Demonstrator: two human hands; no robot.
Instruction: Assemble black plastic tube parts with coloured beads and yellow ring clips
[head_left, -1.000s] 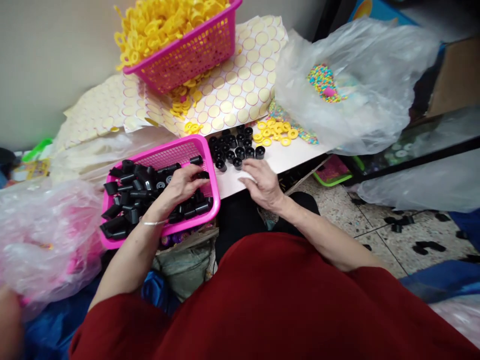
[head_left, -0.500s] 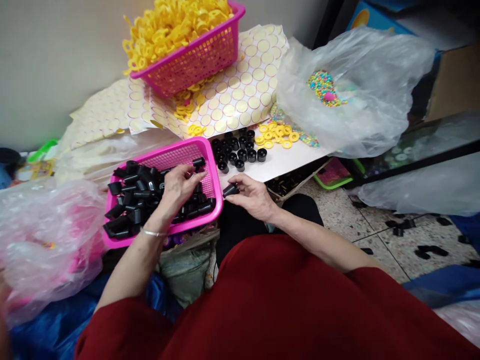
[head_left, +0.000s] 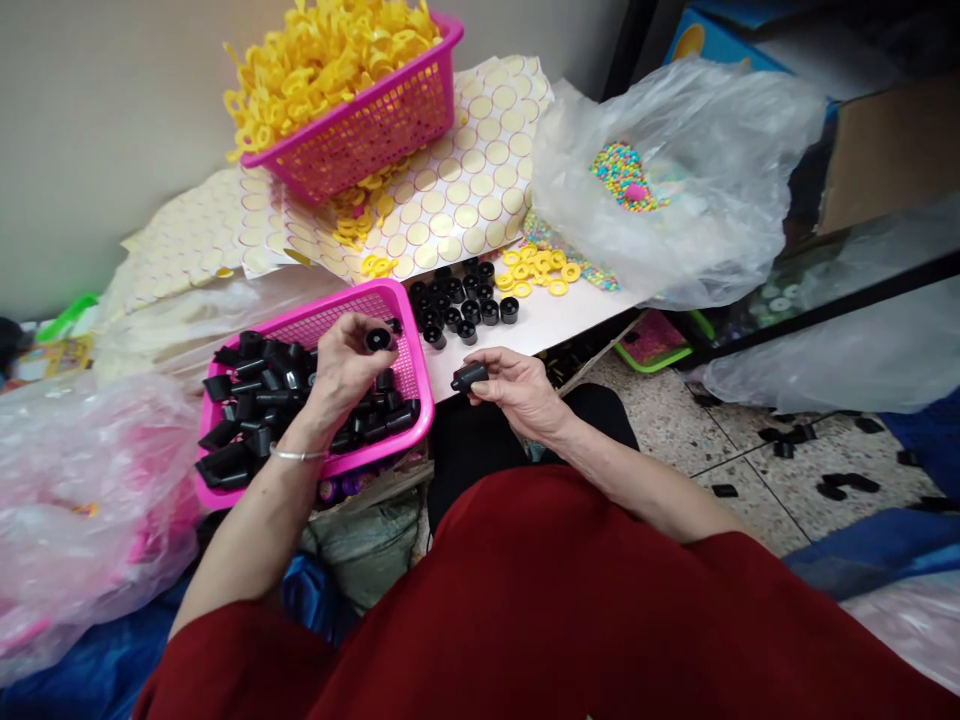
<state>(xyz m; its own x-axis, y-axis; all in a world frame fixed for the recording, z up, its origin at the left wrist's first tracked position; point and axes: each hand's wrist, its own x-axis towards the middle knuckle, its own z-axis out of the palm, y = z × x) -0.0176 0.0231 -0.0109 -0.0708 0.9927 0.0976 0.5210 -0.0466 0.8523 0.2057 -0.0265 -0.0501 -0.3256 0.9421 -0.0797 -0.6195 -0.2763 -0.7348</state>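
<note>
My left hand (head_left: 346,362) is over the pink basket (head_left: 420,400), its fingers closed on a round black cap (head_left: 379,340) whose hollow end faces up. Between the fingertips of my right hand (head_left: 521,390) is a black plastic tube (head_left: 469,377) with a narrower tip, held just off the basket's right rim. Many black tubular pieces (head_left: 259,380) fill the basket, mostly on its left side. Behind my hands, a cluster of short black caps (head_left: 454,292) stands on the white tabletop (head_left: 540,325). Yellow rings (head_left: 544,265) lie to the right of these caps.
A pink basket heaped with yellow plastic pieces (head_left: 330,75) stands at the back on sheets of round stickers (head_left: 480,160). To the right sits a clear bag (head_left: 697,180) with small coloured beads. Black pieces (head_left: 847,485) lie scattered on the floor. A pinkish plastic bag (head_left: 82,480) is at left.
My left hand has lifted slightly and turned, so the cap in it now shows its hollow end. The tube in my right hand has turned, its narrower tip now pointing left.
</note>
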